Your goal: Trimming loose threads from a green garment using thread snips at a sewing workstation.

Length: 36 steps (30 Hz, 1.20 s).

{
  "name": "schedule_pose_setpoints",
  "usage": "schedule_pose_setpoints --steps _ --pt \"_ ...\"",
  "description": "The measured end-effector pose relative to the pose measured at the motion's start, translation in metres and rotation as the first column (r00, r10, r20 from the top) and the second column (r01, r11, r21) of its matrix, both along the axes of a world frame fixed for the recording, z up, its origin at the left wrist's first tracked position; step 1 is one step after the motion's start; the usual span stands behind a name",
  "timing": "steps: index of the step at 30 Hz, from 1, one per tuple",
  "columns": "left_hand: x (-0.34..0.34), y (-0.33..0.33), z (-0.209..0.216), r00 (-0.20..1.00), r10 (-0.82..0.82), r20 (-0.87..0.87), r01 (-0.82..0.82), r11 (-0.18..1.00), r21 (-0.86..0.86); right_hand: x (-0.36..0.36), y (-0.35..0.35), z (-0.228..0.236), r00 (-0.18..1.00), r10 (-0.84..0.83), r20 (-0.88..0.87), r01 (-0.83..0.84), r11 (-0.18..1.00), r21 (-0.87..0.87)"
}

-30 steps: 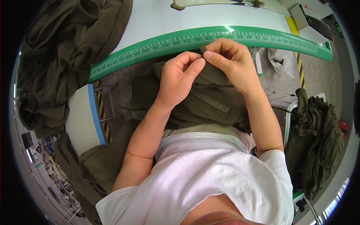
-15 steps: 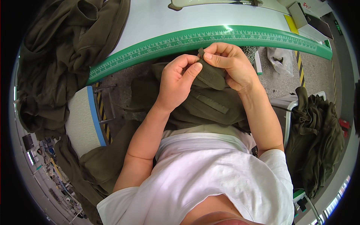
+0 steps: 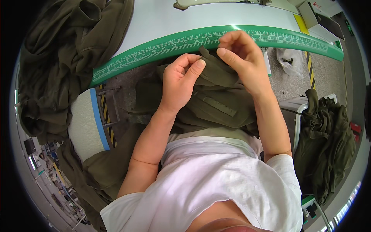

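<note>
A dark olive fleece garment (image 3: 232, 110) lies bunched across my lap, with part of it lifted to the table's edge. My left hand (image 3: 181, 79) pinches a corner of that raised part between thumb and forefinger. A short narrow end of fabric (image 3: 203, 50) sticks up just beyond the pinch. My right hand (image 3: 243, 62) is off the cloth's tip, thumb and fingers apart, with nothing seen between them. It hovers beside the raised fabric, partly over the table's green ruler edge. The underside of the pinched cloth is hidden.
The white table (image 3: 162, 23) has a curved green ruler edge (image 3: 154, 54). Olive garments (image 3: 73, 46) are heaped at its left. More olive cloth (image 3: 324, 143) hangs over a bin at my right. A blue-edged pale board (image 3: 87, 123) stands left; a plastic bag (image 3: 290, 63) lies on the floor.
My right hand has let go of the fabric end and moved slightly right, its fingers spreading. My left hand keeps its pinch, and the raised cloth has shifted a little.
</note>
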State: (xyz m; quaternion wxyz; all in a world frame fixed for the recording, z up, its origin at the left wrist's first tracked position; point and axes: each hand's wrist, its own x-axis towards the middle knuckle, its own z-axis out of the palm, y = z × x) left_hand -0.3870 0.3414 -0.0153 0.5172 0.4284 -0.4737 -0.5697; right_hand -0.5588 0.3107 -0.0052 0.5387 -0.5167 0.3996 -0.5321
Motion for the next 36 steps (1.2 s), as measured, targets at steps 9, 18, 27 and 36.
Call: schedule_pose_setpoints --steps 9,18,27,36 --pt "0.002 -0.002 0.001 0.997 0.007 0.083 -0.003 0.998 -0.055 -0.005 0.013 0.022 0.795 -0.157 -0.586 -0.154 0.882 -0.445" --pt "-0.002 0.0 0.007 0.999 0.031 0.028 -0.03 0.998 -0.049 -0.005 0.006 0.008 0.864 -0.175 -0.471 -0.134 0.823 -0.551" --pt "-0.008 0.001 0.002 0.991 0.113 0.066 -0.087 0.946 -0.312 -0.002 0.015 0.011 0.9 0.063 -0.432 -0.132 0.982 -0.132" --pt "0.011 -0.007 0.02 0.857 -0.034 0.514 0.231 0.917 -0.325 -0.005 0.018 0.012 0.931 0.045 -0.364 -0.122 0.974 -0.192"
